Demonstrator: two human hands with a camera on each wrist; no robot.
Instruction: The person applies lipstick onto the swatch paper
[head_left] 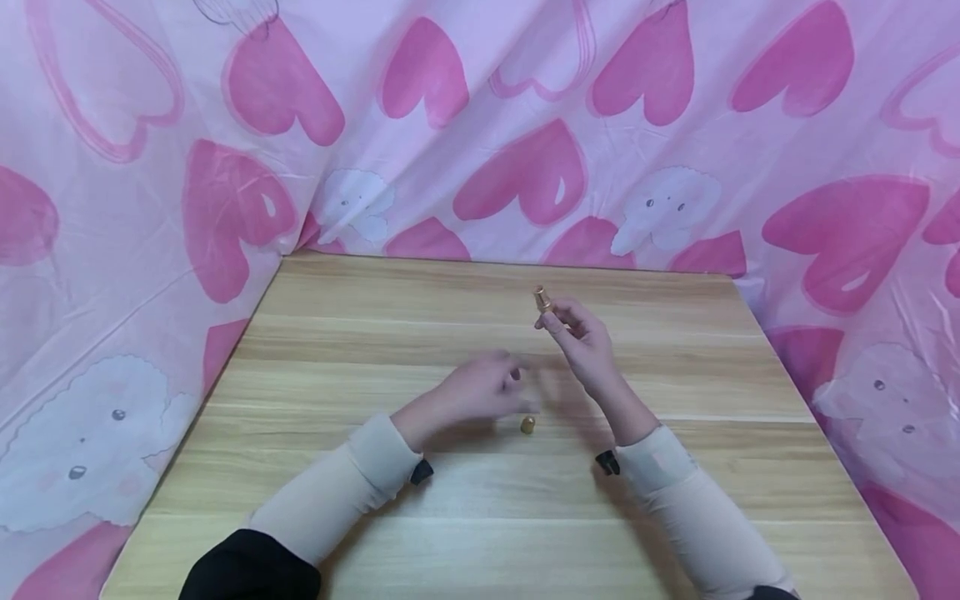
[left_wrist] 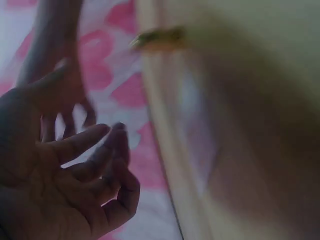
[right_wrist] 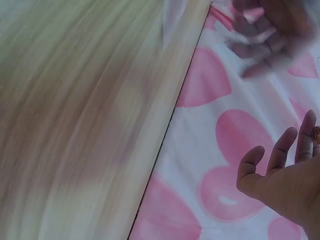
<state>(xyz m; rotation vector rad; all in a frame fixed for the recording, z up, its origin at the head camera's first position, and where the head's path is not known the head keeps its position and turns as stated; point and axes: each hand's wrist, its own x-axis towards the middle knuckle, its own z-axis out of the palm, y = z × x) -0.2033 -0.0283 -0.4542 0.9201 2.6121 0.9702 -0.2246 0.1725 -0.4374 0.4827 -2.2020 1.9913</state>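
My right hand is raised over the far half of the table and pinches a small gold cylindrical piece between thumb and fingers. In the right wrist view only a round end of that gold piece peeks in at the frame's edge. A little gold dome-shaped cap stands on the wood near the middle. Just behind and left of it is my left hand, blurred by motion, its fingers loosely bent around nothing. The left wrist view shows that cap as a blurred gold shape beside those fingers.
A wooden table lies beneath both hands. Pink and white heart-patterned cloth hangs along its back and sides. Beige sleeves cover both forearms, with small black pieces at the cuffs.
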